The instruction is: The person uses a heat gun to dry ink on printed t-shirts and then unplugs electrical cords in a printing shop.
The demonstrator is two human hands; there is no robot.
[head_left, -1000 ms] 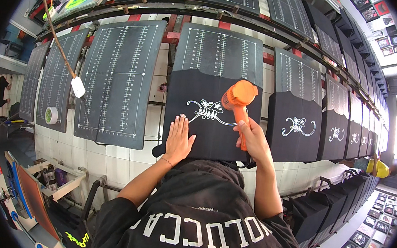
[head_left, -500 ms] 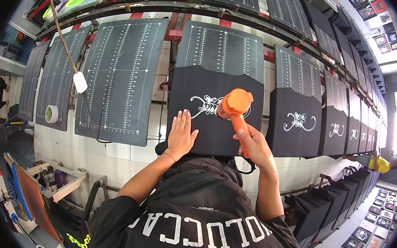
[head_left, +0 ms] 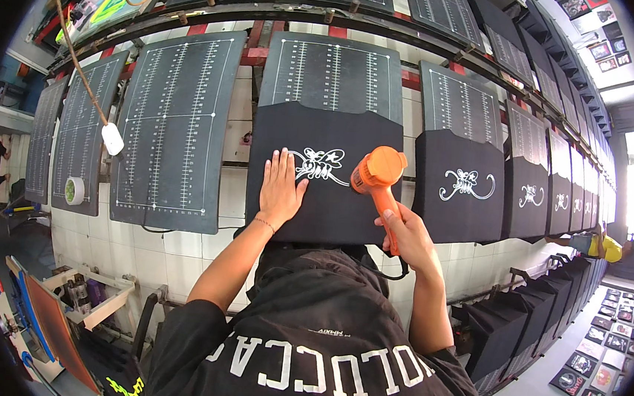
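A black shirt (head_left: 315, 216) is stretched over the lower part of a dark printing board, with a white line design (head_left: 322, 163) across it. My left hand (head_left: 281, 186) lies flat on the shirt, fingers straight, covering the design's left end. My right hand (head_left: 408, 235) is wrapped round the handle of an orange hair dryer (head_left: 378, 171). Its barrel hangs over the right part of the shirt, hiding the design's right end, and its nozzle points left and down. A dark cord hangs from the handle's bottom.
Bare boards with white rulers (head_left: 177, 124) stand to the left, one bearing a tape roll (head_left: 75, 191). Rightward runs a row of boards with printed black shirts (head_left: 461, 183). A white socket (head_left: 112, 139) dangles from a cable. Another person (head_left: 605, 248) in yellow is far right.
The hair dryer has shifted right over the shirt, uncovering the middle of the design. My left hand has slid slightly farther up onto the design. The whole view has shifted a little.
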